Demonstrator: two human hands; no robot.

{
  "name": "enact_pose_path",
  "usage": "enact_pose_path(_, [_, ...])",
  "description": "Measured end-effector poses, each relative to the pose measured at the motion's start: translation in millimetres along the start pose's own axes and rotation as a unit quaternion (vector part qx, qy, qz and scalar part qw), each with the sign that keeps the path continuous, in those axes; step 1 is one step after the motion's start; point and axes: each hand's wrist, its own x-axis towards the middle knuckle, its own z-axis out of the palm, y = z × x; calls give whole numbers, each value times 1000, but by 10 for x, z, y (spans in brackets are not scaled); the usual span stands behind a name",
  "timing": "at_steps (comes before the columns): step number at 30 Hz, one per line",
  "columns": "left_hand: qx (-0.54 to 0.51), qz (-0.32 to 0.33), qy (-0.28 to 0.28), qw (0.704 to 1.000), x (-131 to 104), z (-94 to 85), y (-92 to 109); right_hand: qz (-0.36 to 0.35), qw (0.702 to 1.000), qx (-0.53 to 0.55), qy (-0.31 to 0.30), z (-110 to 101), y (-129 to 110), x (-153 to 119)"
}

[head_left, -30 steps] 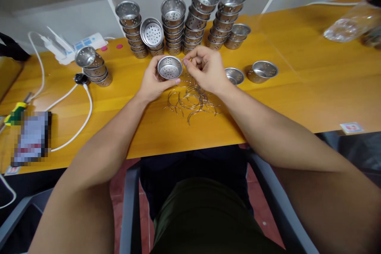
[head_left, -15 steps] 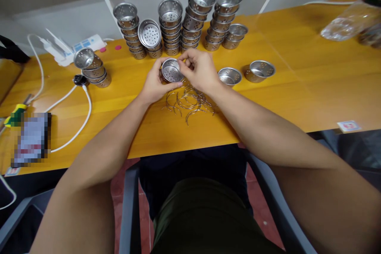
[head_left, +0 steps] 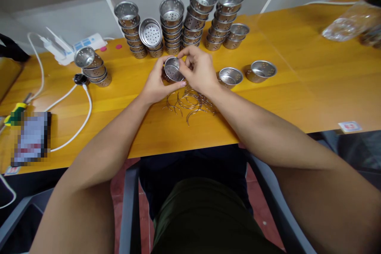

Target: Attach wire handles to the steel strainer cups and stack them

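Observation:
A small perforated metal cup (head_left: 172,70) is held by my left hand (head_left: 155,81), the fingers wrapped round its left side and the thumb along its near edge. At the cup's right rim, my right hand (head_left: 199,67) is closed in a pinch; what lies between thumb and forefinger is too small to make out. Under both hands, a loose pile of thin curved metal wires (head_left: 192,103) lies on the table. Just right of my right hand stands one metal cup (head_left: 230,76), with another metal cup (head_left: 261,70) beyond it.
Stacks of perforated cups (head_left: 172,18) line the back of the table (head_left: 297,99). A shorter cup stack (head_left: 92,67) stands at left, near a power strip (head_left: 89,43) and white cables. A phone-like object (head_left: 31,139) lies at front left, a clear plastic bag (head_left: 342,25) at far right.
The cup has tilted slightly in my left hand, so less of its perforated bottom shows. My right hand stays pinched at its rim. The view has shifted a little.

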Motion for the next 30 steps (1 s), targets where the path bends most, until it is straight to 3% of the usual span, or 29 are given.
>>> enact_pose_path(3, [-21, -1, 3, 1000, 12, -36, -63, -19, 999, 23, -17, -84, -16, -19])
enact_pose_path(8, [-65, -13, -19, 998, -15, -135, -137, -112, 977, 81, -162, -325, 43, -56])
enact_pose_path(11, [-78, -21, -43, 996, -47, -172, -150, -125, 966, 115, -193, -381, 89, -60])
enact_pose_path(21, [-64, 92, -39, 993, 11, -146, -464, -127, 937, 269, -184, -173, 234, -13])
enact_pose_path(30, [-26, 89, -29, 995, 11, -145, -449, -117, 947, 254, -157, -140, 235, -27])
